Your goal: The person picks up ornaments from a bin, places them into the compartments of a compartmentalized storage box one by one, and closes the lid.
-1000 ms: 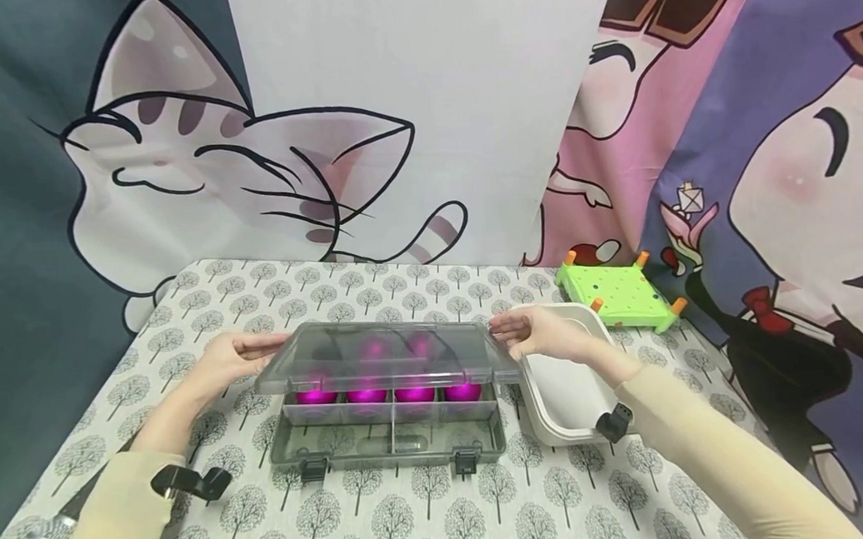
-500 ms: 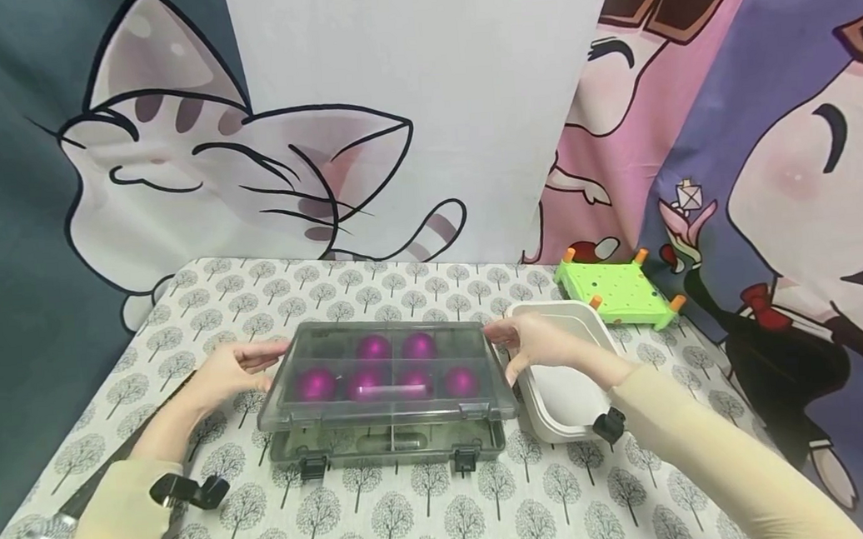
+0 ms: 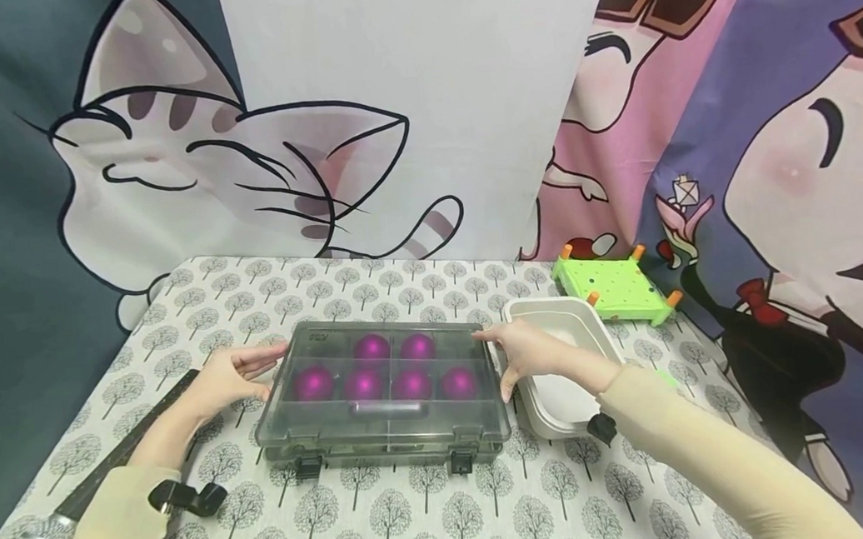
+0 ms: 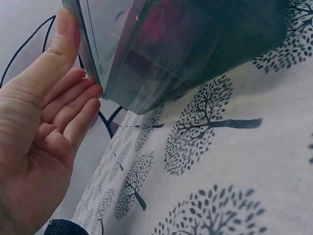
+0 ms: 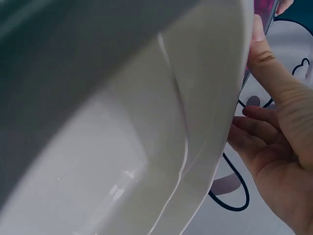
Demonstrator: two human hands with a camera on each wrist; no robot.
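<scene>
A smoky clear plastic compartment box [image 3: 384,423] lies on the patterned cloth, several shiny magenta balls [image 3: 364,384] showing through its lid [image 3: 427,416]. The lid lies down over the base, and two dark latches [image 3: 309,467] hang down at the front. My left hand [image 3: 223,379] is at the lid's left side, thumb and fingertips along the edge. In the left wrist view its thumb [image 4: 66,29] lies against that edge. Opposite, my right hand [image 3: 529,351] has its fingertips at the back right corner and its thumb lower down the right side.
A white plastic bin [image 3: 561,402] stands just right of the box, partly under my right forearm. Farther right is a green pegged toy stand [image 3: 613,288] with orange legs. A dark-handled whisk [image 3: 124,445] lies at the left, partly behind my left sleeve.
The lid has swung down at the front from a raised tilt and now lies over the box. Both hands followed it along its sides.
</scene>
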